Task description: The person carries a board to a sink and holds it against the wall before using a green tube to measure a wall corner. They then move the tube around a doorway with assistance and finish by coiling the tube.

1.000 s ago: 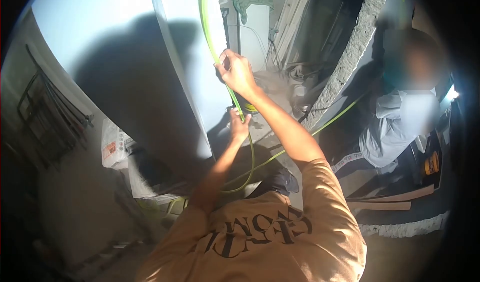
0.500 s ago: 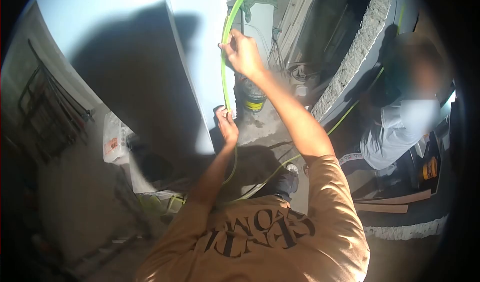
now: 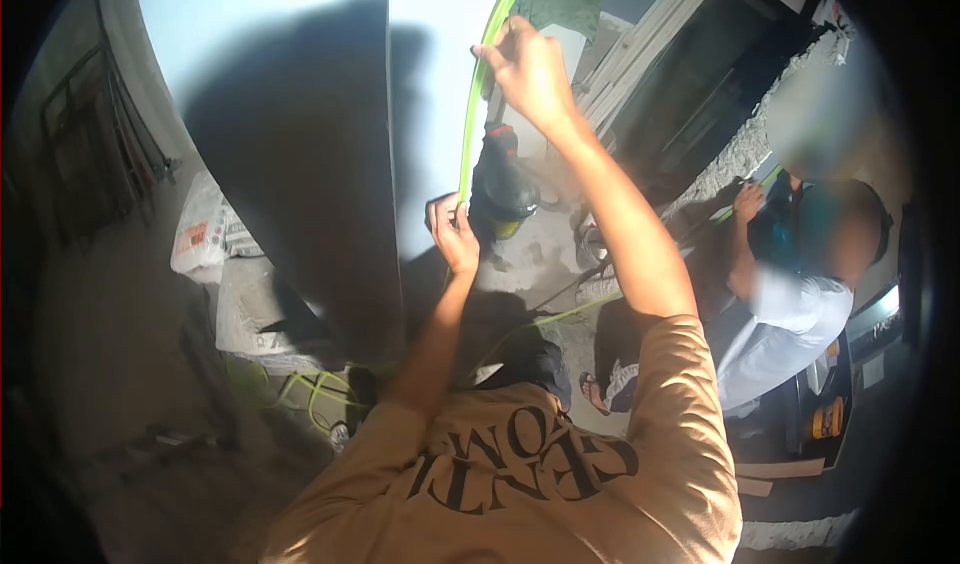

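Pinching: right hand [image 3: 530, 69], flexible green strip [image 3: 468, 134], far; left hand [image 3: 456, 236], strip, nearer.
Containers: dark bucket [image 3: 508, 199], middle; yellow tub [image 3: 828, 420], right.
Panel [image 3: 432, 84]: smooth, pale.

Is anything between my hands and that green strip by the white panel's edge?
Nothing visible is in the way. The right hand holds the green strip higher up, and the left hand holds it lower down. The dark bucket is past the white panel's edge, not between them.
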A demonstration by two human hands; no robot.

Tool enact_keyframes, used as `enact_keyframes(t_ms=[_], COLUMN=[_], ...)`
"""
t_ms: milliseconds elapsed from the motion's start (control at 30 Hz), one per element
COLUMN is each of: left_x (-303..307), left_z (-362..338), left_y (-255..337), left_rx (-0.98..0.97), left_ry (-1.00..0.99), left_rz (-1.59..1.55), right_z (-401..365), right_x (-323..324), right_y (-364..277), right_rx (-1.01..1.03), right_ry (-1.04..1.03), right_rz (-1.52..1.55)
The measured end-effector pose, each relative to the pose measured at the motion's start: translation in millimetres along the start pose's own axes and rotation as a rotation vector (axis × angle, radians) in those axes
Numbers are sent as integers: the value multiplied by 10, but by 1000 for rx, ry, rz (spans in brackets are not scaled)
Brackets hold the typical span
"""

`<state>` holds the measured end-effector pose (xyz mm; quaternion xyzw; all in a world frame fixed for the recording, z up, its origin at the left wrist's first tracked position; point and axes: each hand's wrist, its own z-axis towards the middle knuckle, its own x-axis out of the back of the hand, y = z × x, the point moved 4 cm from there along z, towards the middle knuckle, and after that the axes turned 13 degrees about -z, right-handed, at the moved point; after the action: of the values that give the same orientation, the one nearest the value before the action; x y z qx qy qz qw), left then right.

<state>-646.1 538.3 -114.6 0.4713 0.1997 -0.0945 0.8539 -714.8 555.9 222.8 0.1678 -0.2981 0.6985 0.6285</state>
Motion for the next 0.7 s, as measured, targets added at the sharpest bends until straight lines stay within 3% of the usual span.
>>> enact_keyframes(t_ms=[133, 233, 300, 367, 533, 600, 700], left_x=[18, 24, 13, 36, 49, 76, 90], left_z=[59, 52, 83, 100, 183, 157, 249], left_y=[20, -62, -43, 49, 128, 170, 137], left_rx=[-99, -38, -148, -139, -224, -179, -163], left_ry=[-32, -54, -72, -95, -163, -177, -219], left_rz=[25, -24, 85, 90, 32, 37, 50], right_z=[-9, -141, -166, -177, -443, -502, -523], right_x=[-52, 80, 38, -148, -325, -417, -422], right_y=[73, 4, 13, 68, 99, 130, 60], right_rx=[14, -25, -16, -51, 39, 114, 6], right_ry=[91, 33, 30, 42, 84, 202, 175], right_rz=[58, -165, -298, 192, 142, 76, 34])
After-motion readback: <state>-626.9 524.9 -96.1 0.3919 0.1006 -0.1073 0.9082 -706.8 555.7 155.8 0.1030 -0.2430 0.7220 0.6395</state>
